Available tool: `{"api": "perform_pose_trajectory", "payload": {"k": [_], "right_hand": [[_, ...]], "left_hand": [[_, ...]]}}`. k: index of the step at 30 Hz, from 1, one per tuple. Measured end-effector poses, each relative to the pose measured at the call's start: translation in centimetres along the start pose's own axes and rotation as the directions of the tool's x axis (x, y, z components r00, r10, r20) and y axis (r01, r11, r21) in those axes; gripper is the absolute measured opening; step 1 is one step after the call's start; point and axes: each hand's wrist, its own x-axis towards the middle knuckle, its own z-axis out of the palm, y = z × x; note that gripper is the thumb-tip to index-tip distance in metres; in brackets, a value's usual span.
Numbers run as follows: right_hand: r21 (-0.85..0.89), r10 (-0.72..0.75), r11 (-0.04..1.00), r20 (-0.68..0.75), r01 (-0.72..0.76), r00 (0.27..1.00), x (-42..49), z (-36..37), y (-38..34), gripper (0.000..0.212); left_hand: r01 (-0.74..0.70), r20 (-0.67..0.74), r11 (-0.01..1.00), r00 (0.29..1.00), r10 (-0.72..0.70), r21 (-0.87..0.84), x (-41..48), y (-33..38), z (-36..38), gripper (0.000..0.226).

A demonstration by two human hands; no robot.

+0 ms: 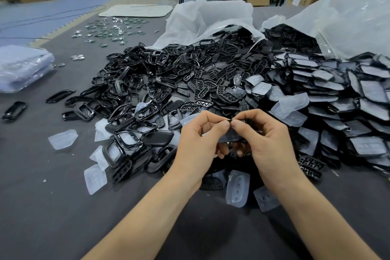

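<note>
My left hand [198, 143] and my right hand [266, 139] meet above the grey mat, both pinching one small dark flat key-fob part [231, 134] between thumbs and forefingers. The part's lower half is hidden behind my fingers. Just beyond lies a big heap of black key-fob frames [135, 91] and black button grids [213, 82]. To the right is a pile of dark pads with translucent covers [329, 91].
Translucent silicone button pads [237, 188] lie near my wrists and at the left [62, 139]. Two clear plastic bags [211, 19] spill parts at the back. Small circuit boards [109, 29] are scattered far left, with a stack of plastic sheets [23, 67] at the left edge.
</note>
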Motion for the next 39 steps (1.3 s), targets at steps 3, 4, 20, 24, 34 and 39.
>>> {"api": "perform_pose_trajectory", "payload": {"k": [3,4,20,24,34,39], "right_hand": [[-0.007,-0.009,1.000,0.002,0.009,1.000,0.04,-0.05,-0.08,0.009],[0.007,-0.005,1.000,0.003,0.005,1.000,0.06,-0.07,-0.12,0.010],[0.060,-0.008,0.998,0.029,0.007,1.000,-0.12,0.10,-0.35,0.017],[0.062,-0.006,0.998,0.023,0.004,1.000,-0.08,0.04,-0.36,0.015],[0.143,0.028,0.989,-0.038,-0.022,0.999,0.23,-0.10,-0.15,0.017],[0.085,0.002,0.996,-0.042,0.002,0.999,0.17,-0.16,-0.16,0.013]], "left_hand": [[0.024,0.004,0.998,1.000,-0.024,-0.049,-0.06,0.08,-0.05,0.013],[0.031,0.009,0.997,0.999,-0.031,-0.071,-0.09,0.11,-0.04,0.015],[0.012,0.002,0.994,1.000,-0.012,-0.108,-0.03,-0.02,-0.01,0.023],[0.003,0.021,0.992,1.000,0.000,-0.129,-0.07,-0.01,0.08,0.020],[-0.009,0.090,0.990,0.996,0.021,-0.139,0.00,-0.13,0.19,0.022],[0.000,0.081,0.989,0.997,0.012,-0.150,0.05,-0.11,0.16,0.020]]}}
